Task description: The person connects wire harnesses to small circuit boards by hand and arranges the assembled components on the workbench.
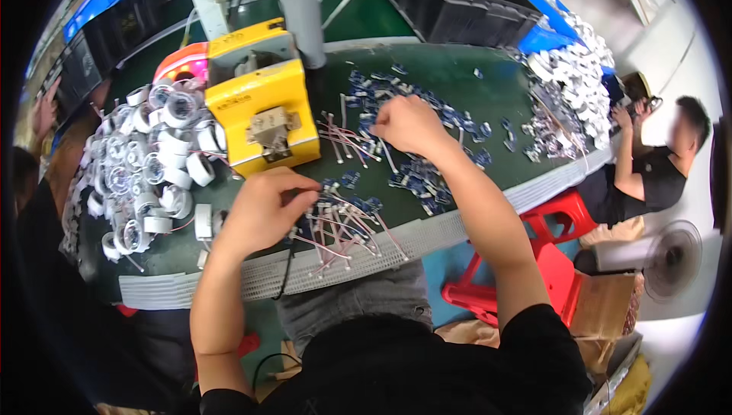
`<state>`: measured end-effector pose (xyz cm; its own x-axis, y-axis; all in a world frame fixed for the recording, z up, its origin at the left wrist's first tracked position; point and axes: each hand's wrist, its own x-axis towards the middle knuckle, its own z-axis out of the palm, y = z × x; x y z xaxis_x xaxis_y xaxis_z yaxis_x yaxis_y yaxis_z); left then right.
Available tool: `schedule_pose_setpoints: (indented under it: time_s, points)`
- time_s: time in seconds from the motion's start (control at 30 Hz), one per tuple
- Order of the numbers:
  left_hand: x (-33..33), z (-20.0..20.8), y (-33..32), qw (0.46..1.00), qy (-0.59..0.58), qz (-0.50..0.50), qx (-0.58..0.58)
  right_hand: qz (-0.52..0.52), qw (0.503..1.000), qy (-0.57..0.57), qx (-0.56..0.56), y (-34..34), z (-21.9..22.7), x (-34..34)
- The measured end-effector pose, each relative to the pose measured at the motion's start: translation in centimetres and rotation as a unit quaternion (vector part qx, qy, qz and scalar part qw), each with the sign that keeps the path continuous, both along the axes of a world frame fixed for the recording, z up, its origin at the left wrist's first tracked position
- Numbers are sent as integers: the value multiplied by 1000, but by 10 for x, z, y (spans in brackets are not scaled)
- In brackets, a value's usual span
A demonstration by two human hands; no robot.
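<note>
My left hand (263, 208) is above the near side of the green worktable, thumb and fingertips almost together in a pinch. What it holds, if anything, is too small to make out. Below its fingertips lies a bunch of small circuit boards with thin red-and-white wires (347, 228). My right hand (412, 125) is farther off, its fingers pinched down at a spread of small blue circuit boards (435, 179); its fingertips hide what is between them. Between the hands stands a yellow machine (263, 102) with a metal fixture on its front. Loose wires (347, 139) lie beside it.
White round housings with clear covers (137, 160) are heaped left of the machine. White parts (568, 72) are piled at the far right, near a black crate (465, 7). A grey post (301, 7) rises behind. Red stools (541, 262) and another person (656, 160) are at the right.
</note>
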<state>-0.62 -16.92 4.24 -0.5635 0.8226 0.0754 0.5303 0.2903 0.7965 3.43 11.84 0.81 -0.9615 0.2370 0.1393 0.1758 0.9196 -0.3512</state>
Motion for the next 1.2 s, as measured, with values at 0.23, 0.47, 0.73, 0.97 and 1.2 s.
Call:
schedule_pose_setpoints:
  time_s: [0.23,0.47,0.73,0.97,1.2]
  points:
    - [31,-25,77,948,259,-91,162,-13,998,-48,-31,17,1,34]
    - [19,-53,170,911,385,55,-136,-57,981,76,-170,42,0,32]
    - [3,-60,193,925,360,40,-114,-56,804,202,-556,75,8,50]
    - [-5,-36,183,930,346,-15,-125,40,809,223,-542,49,20,41]
    - [1,-38,172,934,352,-52,6,21,814,225,-534,36,23,47]
